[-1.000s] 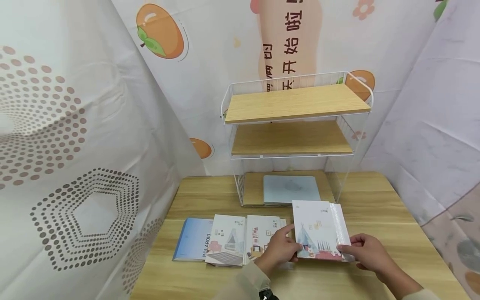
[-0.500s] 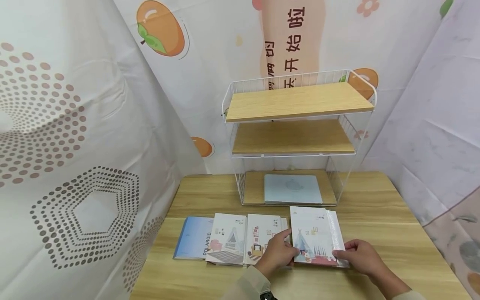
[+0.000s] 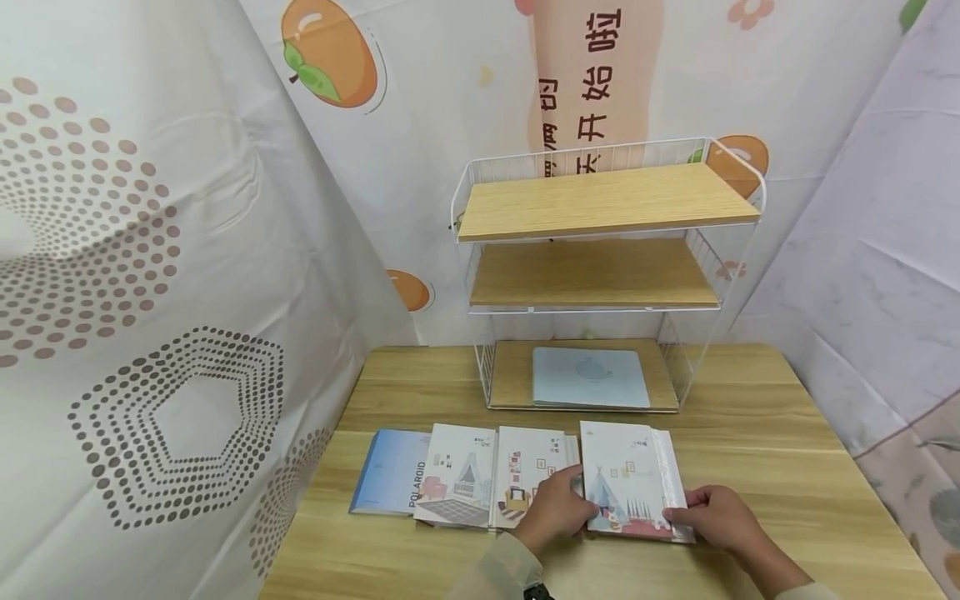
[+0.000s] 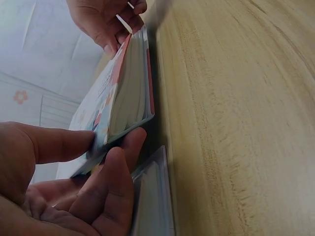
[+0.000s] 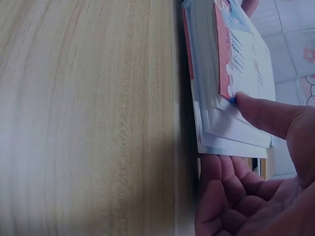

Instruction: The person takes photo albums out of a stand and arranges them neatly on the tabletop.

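Observation:
A white-covered notebook [image 3: 626,475] with a drawn tent and fence lies at or just above the table, right of the other books. My left hand [image 3: 553,510] pinches its left lower edge, thumb [image 4: 66,145] on the cover and fingertips beneath. At the opposite edge my right hand [image 3: 718,515] grips it too, thumb [image 5: 261,113] on top and fingers under the back cover. The wrist views show thick pages, with the front cover shifted off the right edge. Close to my left hand lies another illustrated notebook [image 3: 525,462], partly covered by that hand.
Further left lie a notebook with a tent and rug [image 3: 459,479] and a blue POLAROID book [image 3: 390,471]. Behind them stands a white wire rack with wooden shelves [image 3: 607,200]. A pale blue book [image 3: 588,375] rests on its bottom shelf. Printed cloth hangs around the table.
Both hands have brought the notebook down and nearer to me, close against the row of books. It has turned straighter. The head view has shifted slightly.

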